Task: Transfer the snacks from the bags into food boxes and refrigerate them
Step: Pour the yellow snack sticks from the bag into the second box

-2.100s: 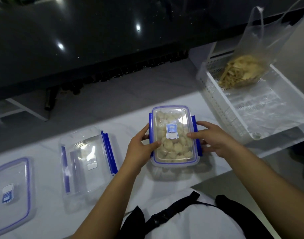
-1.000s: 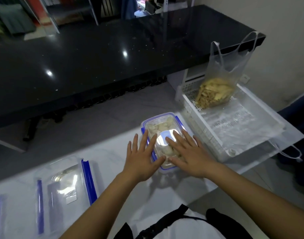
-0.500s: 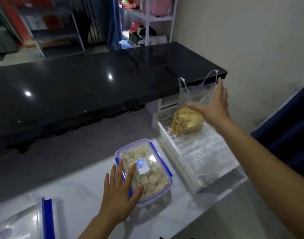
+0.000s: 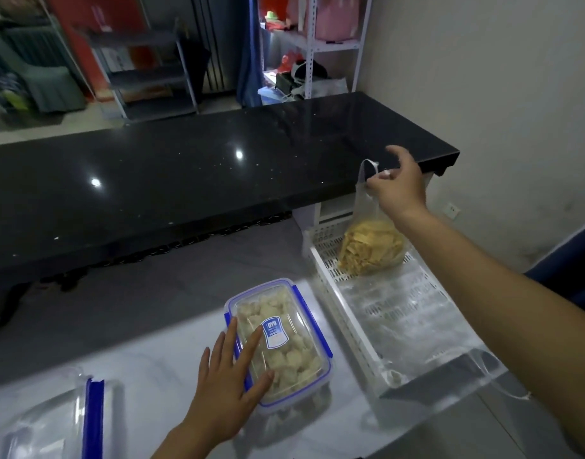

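Filled box: clear rectangular plastic food box (image 4: 286,346) with a blue-rimmed lid and blue side clips, packed with pale, chunky snack pieces; a blue and white label sits on the lid.
Box place: on the white marble-look table (image 4: 145,366), near its right end, just left of the white slotted plastic basket (image 4: 344,313).
Box axis: long axis runs from the near table edge away toward the black glossy counter (image 4: 185,180), tilted a little to the left at the far end.
Snack bag: thin clear plastic carrier bag (image 4: 372,236) holding yellowish strip-like snacks, standing in the far corner of the basket; its handles are drawn upward.
Basket floor: a flat clear plastic sheet or bag (image 4: 400,313) lies across it and hangs over the near right edge.
Left hand (image 4: 228,385): fingers spread wide and flat, resting on the left side of the box lid.
Right hand (image 4: 399,187): fingers pinched on the bag's handles above the basket.
Empty box: clear open container with a blue clip (image 4: 52,422) at the near left table corner.
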Demonstrator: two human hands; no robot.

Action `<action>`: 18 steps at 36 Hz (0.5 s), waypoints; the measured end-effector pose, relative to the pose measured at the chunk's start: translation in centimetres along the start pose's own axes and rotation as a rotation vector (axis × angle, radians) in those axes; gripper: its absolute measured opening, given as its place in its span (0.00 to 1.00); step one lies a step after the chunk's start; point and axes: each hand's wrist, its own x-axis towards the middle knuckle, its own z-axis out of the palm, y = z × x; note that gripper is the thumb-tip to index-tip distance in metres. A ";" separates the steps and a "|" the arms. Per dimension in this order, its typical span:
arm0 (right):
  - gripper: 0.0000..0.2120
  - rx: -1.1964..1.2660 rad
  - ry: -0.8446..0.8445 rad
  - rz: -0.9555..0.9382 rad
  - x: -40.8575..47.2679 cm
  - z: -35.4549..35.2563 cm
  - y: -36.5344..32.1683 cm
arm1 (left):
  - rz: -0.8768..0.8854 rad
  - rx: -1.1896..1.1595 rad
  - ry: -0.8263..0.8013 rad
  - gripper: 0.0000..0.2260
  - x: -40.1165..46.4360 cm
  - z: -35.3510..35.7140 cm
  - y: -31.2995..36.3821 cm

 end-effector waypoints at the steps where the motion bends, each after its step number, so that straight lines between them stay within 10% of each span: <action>1: 0.28 0.031 0.026 0.005 0.1 0.0 -0.4 | 0.003 -0.002 -0.003 0.34 0.0 0.0 0.0; 10: 0.22 0.195 0.002 0.078 -0.8 -2.9 -6.4 | -0.048 0.044 -0.034 0.36 0.1 -1.4 0.8; 18: 0.18 0.339 -0.356 -0.050 -6.8 -5.7 -15.5 | 0.092 -0.433 0.342 0.37 1.3 -12.8 7.3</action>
